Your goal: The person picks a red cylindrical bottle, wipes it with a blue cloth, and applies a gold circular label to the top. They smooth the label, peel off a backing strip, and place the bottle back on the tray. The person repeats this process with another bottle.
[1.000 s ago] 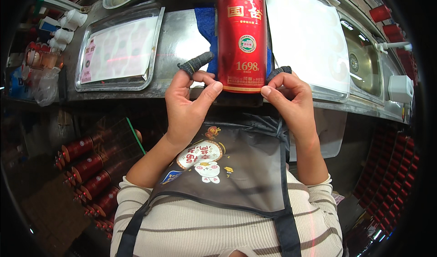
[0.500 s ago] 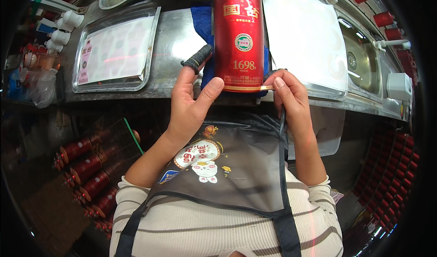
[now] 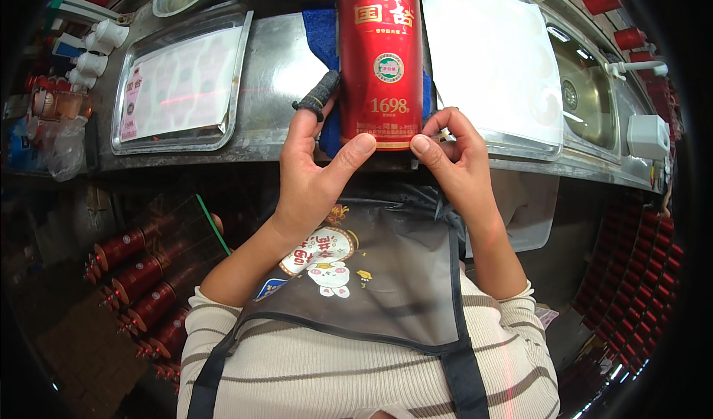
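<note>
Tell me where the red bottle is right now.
The red bottle lies at top centre of the head view on a blue cloth, its near end held between the left hand and right hand.

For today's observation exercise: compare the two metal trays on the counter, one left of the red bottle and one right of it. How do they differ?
The left tray holds a sheet with pink print along its left edge and lies wholly on the counter; the right tray holds a plain white sheet. The right tray looks larger and reaches the counter's front edge. The red bottle overlaps the right tray's edge but stands apart from the left tray. Both are shallow, rectangular and steel-coloured.
</note>
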The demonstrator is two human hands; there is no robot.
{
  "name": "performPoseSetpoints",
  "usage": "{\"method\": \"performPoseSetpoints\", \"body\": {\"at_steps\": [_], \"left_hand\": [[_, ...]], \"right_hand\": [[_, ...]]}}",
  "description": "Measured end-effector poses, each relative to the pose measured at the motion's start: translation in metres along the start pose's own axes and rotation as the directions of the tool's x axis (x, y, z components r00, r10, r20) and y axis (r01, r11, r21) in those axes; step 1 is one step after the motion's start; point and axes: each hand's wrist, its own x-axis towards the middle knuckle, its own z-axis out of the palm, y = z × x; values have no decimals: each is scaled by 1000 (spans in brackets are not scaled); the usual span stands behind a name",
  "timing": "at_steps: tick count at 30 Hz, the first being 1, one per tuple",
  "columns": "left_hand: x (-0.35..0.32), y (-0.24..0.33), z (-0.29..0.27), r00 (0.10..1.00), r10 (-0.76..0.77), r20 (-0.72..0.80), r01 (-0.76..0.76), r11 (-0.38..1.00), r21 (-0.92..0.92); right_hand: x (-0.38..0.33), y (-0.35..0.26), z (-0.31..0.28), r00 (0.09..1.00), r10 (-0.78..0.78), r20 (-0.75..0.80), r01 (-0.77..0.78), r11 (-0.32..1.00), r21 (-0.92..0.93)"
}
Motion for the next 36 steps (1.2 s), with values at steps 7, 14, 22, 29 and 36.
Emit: {"method": "performPoseSetpoints", "body": {"at_steps": [7, 14, 22, 29, 36], "left_hand": [[-1, 0, -1, 1000, -19, -9, 19, 1000, -9], [-2, -4, -1, 1000, 23, -5, -23, 999, 30], [-3, -6, -2, 999, 40, -12, -39, 997, 71], [-3, -6, -2, 1000, 28, -14, -27, 999, 47], [-3, -5, -2, 1000, 7, -11, -7, 999, 44]], "right_hand": [[0, -5, -2, 998, 27, 49, -30, 997, 72], [-1, -3, 8, 1000, -16, -9, 16, 1000, 7], [1, -5, 8, 1000, -16, 11, 16, 1000, 25], [1, -5, 5, 1000, -11, 24, 10, 999, 35], [1, -7, 7, 1000, -12, 7, 12, 1000, -6]]}}
